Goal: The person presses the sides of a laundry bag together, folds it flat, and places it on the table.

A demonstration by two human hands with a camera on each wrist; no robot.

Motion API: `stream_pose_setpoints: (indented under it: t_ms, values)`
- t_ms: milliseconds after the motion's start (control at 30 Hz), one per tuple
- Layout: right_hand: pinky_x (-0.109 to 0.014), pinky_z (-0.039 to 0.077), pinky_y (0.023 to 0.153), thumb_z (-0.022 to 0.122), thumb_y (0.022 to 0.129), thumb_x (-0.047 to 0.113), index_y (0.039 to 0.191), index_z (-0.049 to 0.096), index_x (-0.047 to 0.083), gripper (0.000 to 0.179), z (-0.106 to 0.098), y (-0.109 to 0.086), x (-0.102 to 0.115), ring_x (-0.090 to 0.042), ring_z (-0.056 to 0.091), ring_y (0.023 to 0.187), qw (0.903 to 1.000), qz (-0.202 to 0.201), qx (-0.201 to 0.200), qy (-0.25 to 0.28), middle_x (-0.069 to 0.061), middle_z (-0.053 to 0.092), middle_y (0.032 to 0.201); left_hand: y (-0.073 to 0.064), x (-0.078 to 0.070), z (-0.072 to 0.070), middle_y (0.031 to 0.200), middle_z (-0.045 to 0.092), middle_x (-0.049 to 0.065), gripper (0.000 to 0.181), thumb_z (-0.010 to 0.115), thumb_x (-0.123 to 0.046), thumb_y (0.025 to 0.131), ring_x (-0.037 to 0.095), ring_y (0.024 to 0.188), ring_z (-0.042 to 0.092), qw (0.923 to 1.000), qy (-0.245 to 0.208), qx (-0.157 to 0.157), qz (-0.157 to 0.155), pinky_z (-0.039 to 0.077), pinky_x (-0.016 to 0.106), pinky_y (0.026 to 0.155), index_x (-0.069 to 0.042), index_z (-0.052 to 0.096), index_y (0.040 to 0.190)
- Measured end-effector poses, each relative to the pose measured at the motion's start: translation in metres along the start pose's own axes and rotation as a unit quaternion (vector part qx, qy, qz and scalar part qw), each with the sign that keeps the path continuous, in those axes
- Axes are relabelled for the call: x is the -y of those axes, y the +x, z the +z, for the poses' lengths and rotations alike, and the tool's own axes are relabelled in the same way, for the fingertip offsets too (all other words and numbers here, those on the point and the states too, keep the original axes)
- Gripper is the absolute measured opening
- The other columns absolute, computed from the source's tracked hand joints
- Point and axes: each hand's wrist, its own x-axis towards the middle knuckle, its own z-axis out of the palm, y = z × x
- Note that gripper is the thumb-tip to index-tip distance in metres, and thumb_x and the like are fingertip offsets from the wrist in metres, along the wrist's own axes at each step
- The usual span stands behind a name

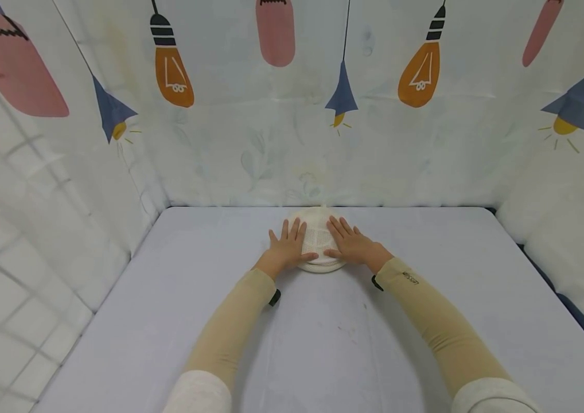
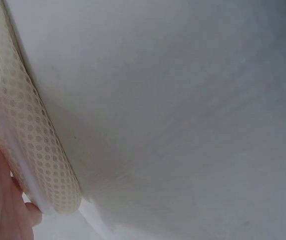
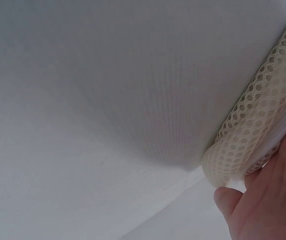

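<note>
- A cream, round piece of honeycomb-mesh fabric (image 1: 316,241) lies near the middle of the far edge of a smooth, pale lavender-white tabletop (image 1: 318,338), just in front of the back wall covering.
- The person's left hand (image 1: 287,250) rests on the left side of the mesh piece; its fingers are straight and spread, released rather than clenched, some reaching past the rim, with the thumb pointing inward across the mesh.
- The person's right hand (image 1: 354,246) rests on the right side, its fingers likewise extended and not curled round anything, the thumb pointing inward toward the left thumb; the two thumbs are near each other but apart.
- Between the hands the mesh is uncovered, and its near rim curves toward the person.
- The left wrist view shows the mesh's thick, rounded side and a smooth, whitish band (image 2: 29,177) running along it, beside the hand.
- Both forearms wear tan fabric sleeves (image 1: 230,332), with small black parts (image 1: 275,297) showing beneath the wrists.
- Behind hangs a white, creased wall covering (image 1: 292,155) printed with orange bulbs (image 1: 175,77), blue lampshades (image 1: 343,92) and pink rounded shapes (image 1: 275,34).
</note>
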Motion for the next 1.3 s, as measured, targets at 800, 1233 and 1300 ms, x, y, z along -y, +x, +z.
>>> stream_pose_setpoints:
  t_ms: [800, 1233, 1300]
  values:
    - [-0.061, 0.006, 0.121, 0.043, 0.11, 0.048, 0.162, -0.007, -0.001, 0.087, 0.0005, -0.0007, 0.0011, -0.039, -0.014, 0.154, 0.9999, 0.004, 0.006, 0.009, -0.018, -0.016, 0.169, 0.0024, 0.0015, 0.0039, 0.17, -0.017, 0.01, 0.097, 0.043, -0.065, 0.103, 0.036, 0.154, -0.017, 0.9996, -0.025, 0.012, -0.005, 0.001, 0.071, 0.116, -0.009, -0.008, 0.164]
    - [-0.062, 0.007, 0.121, 0.043, 0.109, 0.048, 0.162, -0.007, -0.001, 0.087, -0.0014, -0.0016, -0.0002, -0.039, -0.013, 0.154, 0.9999, 0.003, 0.003, 0.011, -0.017, -0.015, 0.169, 0.0033, 0.0023, 0.0032, 0.169, -0.021, 0.01, 0.098, 0.04, -0.066, 0.103, 0.036, 0.153, -0.019, 0.9994, -0.023, 0.024, -0.006, 0.001, 0.072, 0.116, -0.009, -0.011, 0.164]
    - [-0.062, 0.006, 0.121, 0.043, 0.109, 0.048, 0.162, -0.007, -0.001, 0.087, -0.0009, -0.0011, 0.0006, -0.039, -0.014, 0.154, 0.9998, 0.001, 0.006, 0.019, -0.017, -0.016, 0.169, 0.0023, 0.0031, 0.0032, 0.169, -0.021, 0.01, 0.098, 0.04, -0.066, 0.103, 0.036, 0.153, -0.019, 0.9992, -0.028, 0.028, -0.006, 0.001, 0.072, 0.116, -0.01, -0.012, 0.164]
